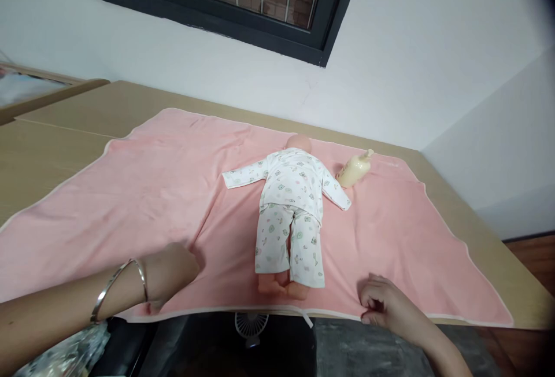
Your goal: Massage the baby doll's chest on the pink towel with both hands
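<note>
The left forearm (52, 310), cut off by the frame, ends in the left hand (176, 270), whose hidden fingers leave its grip untellable. The right hand (385, 305) pinches the pink blanket (399, 238); between them on it lies a doll (295, 186), face unseen.

doll (291, 183) on blanket (173, 186), blanket on table (56, 151), bottle (354, 170) right of doll

- Here on the left wrist (139, 278), a slim silver-toned bangle (104, 293), smooth, rounded, catching the light!
- Left forearm (52, 316), bare along its visible length.
- Over to the right forearm (442, 347): bare too, right down to the hand (388, 306).
</note>
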A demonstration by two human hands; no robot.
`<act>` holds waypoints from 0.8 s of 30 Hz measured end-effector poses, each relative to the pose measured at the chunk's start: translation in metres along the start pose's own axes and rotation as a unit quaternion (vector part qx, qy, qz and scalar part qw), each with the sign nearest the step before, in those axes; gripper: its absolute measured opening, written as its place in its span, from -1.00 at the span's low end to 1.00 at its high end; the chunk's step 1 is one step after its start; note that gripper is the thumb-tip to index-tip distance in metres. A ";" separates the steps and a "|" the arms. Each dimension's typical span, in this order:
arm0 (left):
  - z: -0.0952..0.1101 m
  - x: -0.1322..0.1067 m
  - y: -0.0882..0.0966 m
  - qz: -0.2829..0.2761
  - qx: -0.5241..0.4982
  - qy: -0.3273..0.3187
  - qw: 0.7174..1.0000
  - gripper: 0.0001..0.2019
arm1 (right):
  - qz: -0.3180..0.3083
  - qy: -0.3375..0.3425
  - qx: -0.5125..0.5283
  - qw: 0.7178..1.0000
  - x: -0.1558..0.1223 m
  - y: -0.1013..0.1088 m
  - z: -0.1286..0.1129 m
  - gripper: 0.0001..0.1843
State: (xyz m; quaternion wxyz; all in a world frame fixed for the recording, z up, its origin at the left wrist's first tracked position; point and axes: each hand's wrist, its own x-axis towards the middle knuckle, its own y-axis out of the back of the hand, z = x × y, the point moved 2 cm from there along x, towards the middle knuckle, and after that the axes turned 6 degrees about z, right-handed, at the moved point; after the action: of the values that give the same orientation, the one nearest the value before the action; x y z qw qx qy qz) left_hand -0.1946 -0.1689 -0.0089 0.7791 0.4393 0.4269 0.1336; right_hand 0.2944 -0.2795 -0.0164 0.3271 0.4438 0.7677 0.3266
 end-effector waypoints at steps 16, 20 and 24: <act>0.116 0.172 0.216 0.173 -0.643 -0.198 0.719 -0.59 | 0.520 -0.022 -0.051 0.853 0.169 0.158 -0.033 -0.55; 0.149 0.244 0.237 0.101 -0.852 -0.119 0.500 -0.32 | 0.560 -0.065 -0.149 0.813 0.212 0.179 -0.008 -0.29; 0.184 0.272 0.240 0.069 -0.907 -0.097 0.405 -0.19 | 0.512 -0.045 -0.172 0.840 0.229 0.190 0.012 -0.17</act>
State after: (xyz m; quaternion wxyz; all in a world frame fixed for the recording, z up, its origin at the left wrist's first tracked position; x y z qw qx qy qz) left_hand 0.1531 0.0237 0.0796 0.7457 -0.4863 -0.0540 0.4521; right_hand 0.3030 0.0028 0.0781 0.2188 0.7246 0.3467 0.5539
